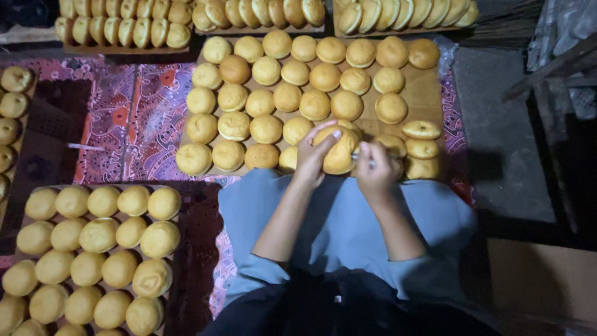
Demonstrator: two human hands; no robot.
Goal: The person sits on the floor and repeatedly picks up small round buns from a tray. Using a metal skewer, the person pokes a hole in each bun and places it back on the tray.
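Left hand (313, 155) wraps round bun (339, 153), held above wooden board (429, 93) of buns. Right hand (375, 169) pinches thin tool (364, 162) at bun's side. Step judged: slitting mid-cut; next calls for steady, shallow stroke.

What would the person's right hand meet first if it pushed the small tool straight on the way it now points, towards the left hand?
Most likely the bun held in the left hand: the right hand aims its thin tool at the bun's side, already about touching it.

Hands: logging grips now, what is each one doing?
Left hand: closed on a bun.
Right hand: closed on a thin tool at the bun.
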